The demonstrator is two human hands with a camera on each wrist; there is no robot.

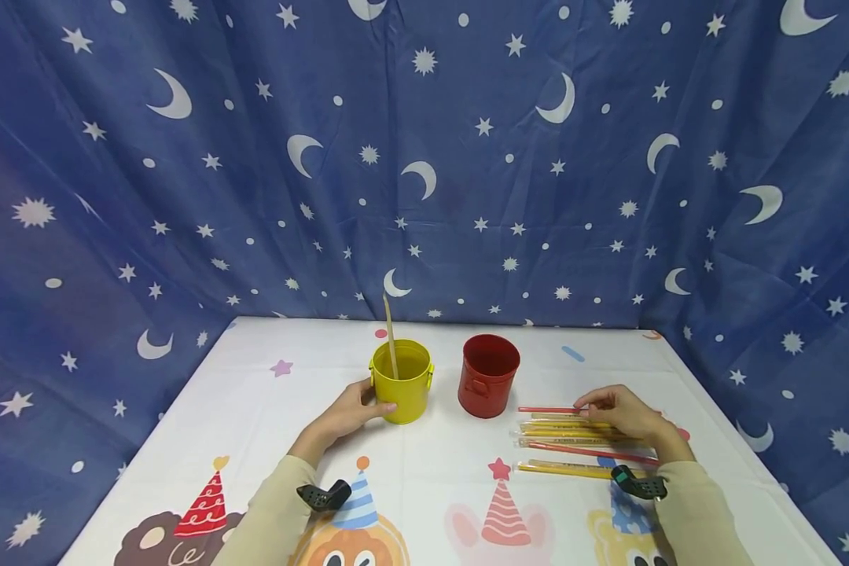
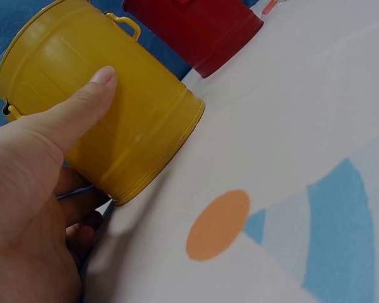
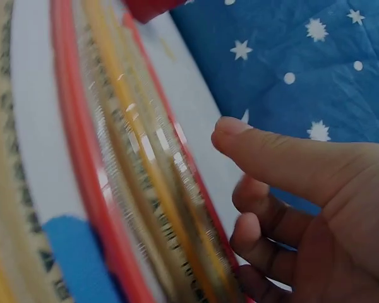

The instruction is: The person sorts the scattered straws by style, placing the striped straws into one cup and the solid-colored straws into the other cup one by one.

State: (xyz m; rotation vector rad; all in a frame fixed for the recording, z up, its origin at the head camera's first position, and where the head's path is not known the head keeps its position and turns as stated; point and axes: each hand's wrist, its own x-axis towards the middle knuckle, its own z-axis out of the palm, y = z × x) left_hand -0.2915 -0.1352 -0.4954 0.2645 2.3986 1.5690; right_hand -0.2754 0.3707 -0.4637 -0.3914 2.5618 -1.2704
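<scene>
My left hand [image 1: 347, 413] holds the side of a small yellow bucket [image 1: 406, 399], thumb across its front and fingers round behind. A pale, slim stick [image 1: 390, 330] stands leaning in that bucket and rises above the rim. On the right, my right hand [image 1: 624, 414] hovers over a row of long thin sticks in clear wrappers [image 1: 566, 433]. Its fingertips are beside the thin red stick [image 1: 543, 409] at the row's far edge. In the right wrist view, the thumb [image 3: 271, 151] and bent fingers stand apart with nothing visible between them.
A red bucket [image 1: 486, 393] stands just right of the yellow one. The tabletop wears a white cloth [image 1: 255, 393] printed with party-hat animals. A dark blue curtain [image 1: 453, 196] with moons and stars hangs behind and at both sides.
</scene>
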